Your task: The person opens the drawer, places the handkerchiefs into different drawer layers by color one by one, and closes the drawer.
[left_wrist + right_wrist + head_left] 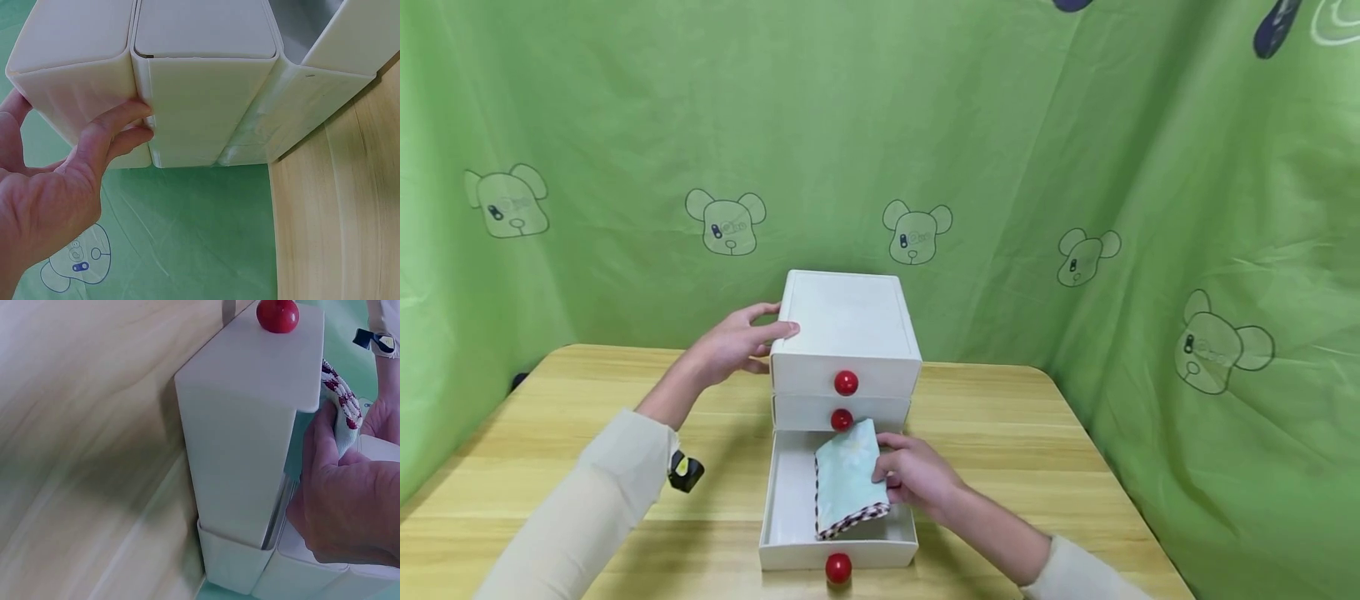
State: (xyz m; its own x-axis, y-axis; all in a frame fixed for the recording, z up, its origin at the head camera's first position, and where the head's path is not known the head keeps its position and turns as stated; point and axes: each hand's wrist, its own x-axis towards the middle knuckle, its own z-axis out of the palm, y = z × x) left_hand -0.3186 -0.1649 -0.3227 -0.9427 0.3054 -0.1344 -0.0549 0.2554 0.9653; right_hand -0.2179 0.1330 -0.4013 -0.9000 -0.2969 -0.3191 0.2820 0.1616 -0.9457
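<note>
A white cabinet (pixel 842 312) of three stacked drawers, each with a red ball knob, stands on the table. Its bottom drawer (pixel 786 492) is pulled out toward me. My left hand (pixel 733 343) rests against the cabinet's upper left side, thumb on the top edge; in the left wrist view its fingertips touch the side wall. Over the pulled-out drawer, my right hand (pixel 921 475) pinches a folded light-blue cloth (pixel 850 471) by its right edge. A dark checkered trim runs along the cloth's lower and left edges. In the right wrist view the drawer wall (pixel 237 462) stands beside the right hand.
The wooden table (pixel 1015 467) extends on both sides of the cabinet. A green curtain (pixel 820 125) with bear-face drawings hangs behind and along the sides. The bottom drawer's red knob (pixel 838 568) juts out at the front.
</note>
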